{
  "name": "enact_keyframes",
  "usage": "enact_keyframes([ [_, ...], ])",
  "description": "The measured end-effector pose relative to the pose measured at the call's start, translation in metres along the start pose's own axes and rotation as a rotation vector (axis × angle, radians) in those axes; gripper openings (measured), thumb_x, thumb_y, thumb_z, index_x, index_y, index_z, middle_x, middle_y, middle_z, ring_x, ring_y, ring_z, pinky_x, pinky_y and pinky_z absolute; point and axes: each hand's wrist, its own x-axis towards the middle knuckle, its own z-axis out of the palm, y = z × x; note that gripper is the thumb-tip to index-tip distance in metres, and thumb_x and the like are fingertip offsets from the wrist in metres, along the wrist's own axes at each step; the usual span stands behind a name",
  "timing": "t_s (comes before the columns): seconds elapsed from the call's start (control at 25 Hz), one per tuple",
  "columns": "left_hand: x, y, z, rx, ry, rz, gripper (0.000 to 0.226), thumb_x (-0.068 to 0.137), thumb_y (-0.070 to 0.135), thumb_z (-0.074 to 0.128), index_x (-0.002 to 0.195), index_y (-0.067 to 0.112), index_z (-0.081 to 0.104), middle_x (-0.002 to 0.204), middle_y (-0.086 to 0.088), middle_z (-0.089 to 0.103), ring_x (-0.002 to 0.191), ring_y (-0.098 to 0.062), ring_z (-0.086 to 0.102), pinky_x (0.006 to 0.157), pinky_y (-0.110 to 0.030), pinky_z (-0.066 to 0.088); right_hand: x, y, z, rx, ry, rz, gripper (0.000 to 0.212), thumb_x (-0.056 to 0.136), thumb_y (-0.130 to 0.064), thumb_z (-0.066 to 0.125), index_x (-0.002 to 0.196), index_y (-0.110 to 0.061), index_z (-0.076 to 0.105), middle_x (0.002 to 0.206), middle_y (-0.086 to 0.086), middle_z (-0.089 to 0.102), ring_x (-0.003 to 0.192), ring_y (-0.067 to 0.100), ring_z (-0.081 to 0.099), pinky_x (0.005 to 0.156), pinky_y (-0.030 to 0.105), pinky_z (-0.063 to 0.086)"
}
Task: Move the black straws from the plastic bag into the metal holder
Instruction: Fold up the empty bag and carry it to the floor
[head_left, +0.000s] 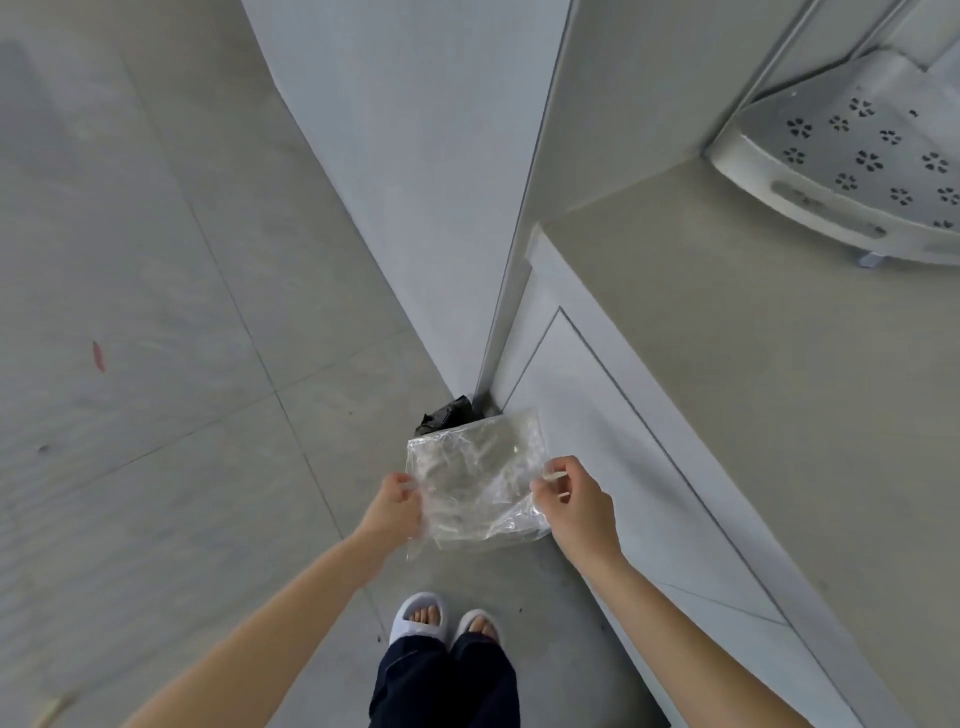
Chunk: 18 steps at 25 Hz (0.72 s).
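With your left hand (397, 504) and right hand (569, 501) each pinching an edge of the plastic bag (475, 488) (no straws visible), a hard tug risks tearing it.

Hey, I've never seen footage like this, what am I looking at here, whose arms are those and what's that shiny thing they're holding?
This is one picture from a wide-angle camera worn on a person's head, looking down, so the arms reaching in from the bottom are the wearer's own. There is no machine here, only two bare hands. The left hand and the right hand each pinch an edge of a clear plastic bag, holding it up in the air between them. It looks empty; I see no black straws in it. Below are the person's feet in white slippers on a grey tiled floor. A crumpled black thing lies on the floor behind the bag. At upper right, a white perforated corner shelf is fixed above a counter.
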Motion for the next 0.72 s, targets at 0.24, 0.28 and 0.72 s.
enact_keyframes([
  [0.24,0.059,-0.027,0.034,0.202,0.162,0.016,0.012,0.088,0.003,0.038,0.093,0.008,0.029,0.089,-0.01,0.046,0.087,-0.025,0.045,0.078,-0.035,0.042,0.038,0.043,0.037,-0.109,0.002,-0.048,0.019,0.092,-0.02,0.048,0.108,-0.011,0.051,0.083,-0.006,0.055,0.078,0.019,0.052,0.07,0.03,0.04],
  [0.28,0.069,-0.031,0.038,0.228,0.145,0.002,0.009,0.088,0.004,0.037,0.092,0.008,0.03,0.1,-0.015,0.047,0.089,-0.024,0.043,0.077,-0.032,0.039,0.046,0.049,0.045,-0.12,-0.002,-0.058,0.02,0.092,-0.02,0.048,0.109,-0.011,0.051,0.084,-0.005,0.054,0.077,0.018,0.051,0.07,0.031,0.041],
  [0.72,0.132,-0.029,0.07,0.192,-0.004,0.006,0.032,0.093,0.02,0.035,0.121,0.019,0.051,0.14,-0.008,0.034,0.131,-0.027,0.03,0.106,-0.038,0.034,0.119,0.065,0.091,-0.357,0.085,-0.129,0.014,0.095,-0.024,0.039,0.105,-0.018,0.047,0.1,-0.001,0.062,0.087,0.025,0.056,0.064,0.032,0.039],
])
